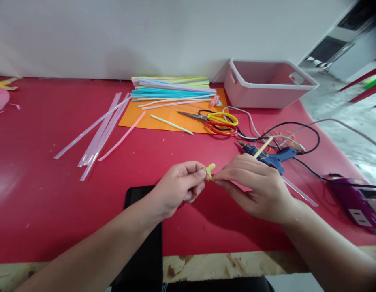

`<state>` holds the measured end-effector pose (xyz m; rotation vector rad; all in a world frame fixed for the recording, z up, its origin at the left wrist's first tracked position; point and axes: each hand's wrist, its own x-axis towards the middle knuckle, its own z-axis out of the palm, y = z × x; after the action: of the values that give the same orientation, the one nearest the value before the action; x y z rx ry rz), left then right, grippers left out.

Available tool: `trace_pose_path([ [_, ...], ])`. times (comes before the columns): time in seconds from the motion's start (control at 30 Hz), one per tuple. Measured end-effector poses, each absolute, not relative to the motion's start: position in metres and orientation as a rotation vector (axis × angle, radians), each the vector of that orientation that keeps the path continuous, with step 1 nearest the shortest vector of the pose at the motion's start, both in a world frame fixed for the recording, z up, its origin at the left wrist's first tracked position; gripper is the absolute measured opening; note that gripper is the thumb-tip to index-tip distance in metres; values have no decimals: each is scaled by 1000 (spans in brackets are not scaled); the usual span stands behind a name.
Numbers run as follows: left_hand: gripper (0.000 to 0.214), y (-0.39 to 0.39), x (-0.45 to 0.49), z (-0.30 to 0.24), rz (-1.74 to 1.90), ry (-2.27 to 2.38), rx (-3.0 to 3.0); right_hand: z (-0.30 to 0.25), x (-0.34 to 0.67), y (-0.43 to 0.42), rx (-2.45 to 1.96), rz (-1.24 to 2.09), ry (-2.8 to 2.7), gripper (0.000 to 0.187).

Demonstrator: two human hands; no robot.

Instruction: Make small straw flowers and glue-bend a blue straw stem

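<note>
My left hand [186, 182] pinches the coiled end of a yellow pipe cleaner [210, 169] between thumb and fingers. Close by on the right, my right hand [255, 186] is closed on the same pipe cleaner, and its straight end sticks up behind the knuckles. Beyond the right hand lies a blue glue gun [280, 156], partly hidden by that hand. Scissors [218, 122] with yellow and red handles rest on an orange sheet [133, 117]. A pile of coloured pipe cleaners [172, 91] lies at the back of that sheet.
Clear glue sticks [103, 134] lie on the left of the red table [48, 194]. At the back right stands a pink basket [261, 95]. Cables run to a purple power strip [355, 202] at the right edge. A dark tablet-like slab [142, 247] lies under my left forearm.
</note>
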<state>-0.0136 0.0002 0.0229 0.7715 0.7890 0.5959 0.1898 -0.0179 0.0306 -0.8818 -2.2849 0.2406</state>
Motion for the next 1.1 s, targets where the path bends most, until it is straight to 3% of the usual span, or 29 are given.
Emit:
trace_pose_path([
  [0.4, 17, -4, -14, 24, 343, 840, 1031, 31, 189, -17, -1034, 248, -2217, 14],
  [0.8, 20, -5, -10, 20, 532, 970, 1055, 34, 187, -16, -1027, 129, -2171, 13],
  [1.1, 19, -11, -12, 15, 628, 1090, 1604, 30, 187, -17, -962, 27, -2189, 11],
])
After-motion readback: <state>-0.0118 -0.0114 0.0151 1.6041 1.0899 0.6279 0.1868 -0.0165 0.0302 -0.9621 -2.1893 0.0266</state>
